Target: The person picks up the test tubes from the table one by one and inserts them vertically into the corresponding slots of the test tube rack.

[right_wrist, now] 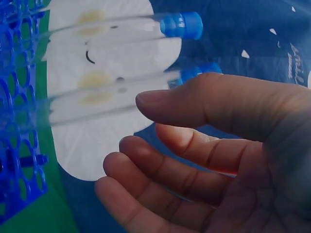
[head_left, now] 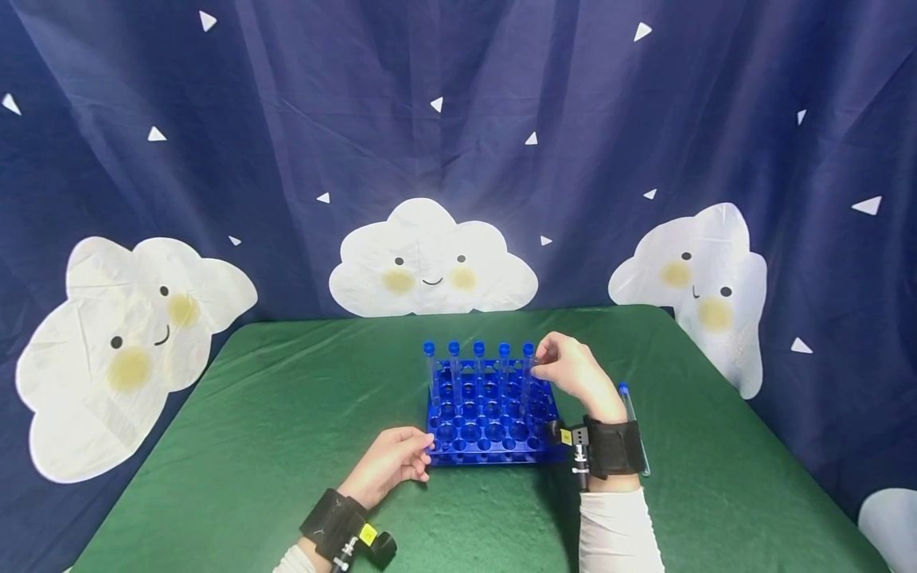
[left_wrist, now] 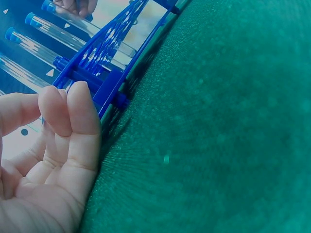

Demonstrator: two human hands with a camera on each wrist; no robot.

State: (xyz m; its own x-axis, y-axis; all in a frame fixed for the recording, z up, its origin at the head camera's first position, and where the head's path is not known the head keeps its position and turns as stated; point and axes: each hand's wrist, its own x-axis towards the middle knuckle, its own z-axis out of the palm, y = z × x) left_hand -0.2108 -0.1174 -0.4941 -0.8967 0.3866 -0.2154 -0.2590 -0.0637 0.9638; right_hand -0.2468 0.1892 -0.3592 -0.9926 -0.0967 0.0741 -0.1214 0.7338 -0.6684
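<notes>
A blue test-tube rack [head_left: 494, 458] stands on the green table; its back row holds several clear tubes with blue caps [head_left: 476, 350]. My right hand [head_left: 544, 368] is at the rightmost tube [head_left: 528, 352], fingertips beside its top. In the right wrist view the thumb and fingers [right_wrist: 141, 170] are loosely spread, and nothing is pinched between them; two capped tubes [right_wrist: 121, 29] lie just beyond the thumb. My left hand [head_left: 419, 454] rests bent fingertips [left_wrist: 77, 102] against the rack's front-left corner [left_wrist: 109, 82].
One loose capped tube [head_left: 630, 410] lies on the green cloth [head_left: 251, 414] to the right of the rack, partly behind my right wrist strap. A dark blue curtain with white cloud faces [head_left: 430, 263] hangs behind the table. The table edges fall away left and right.
</notes>
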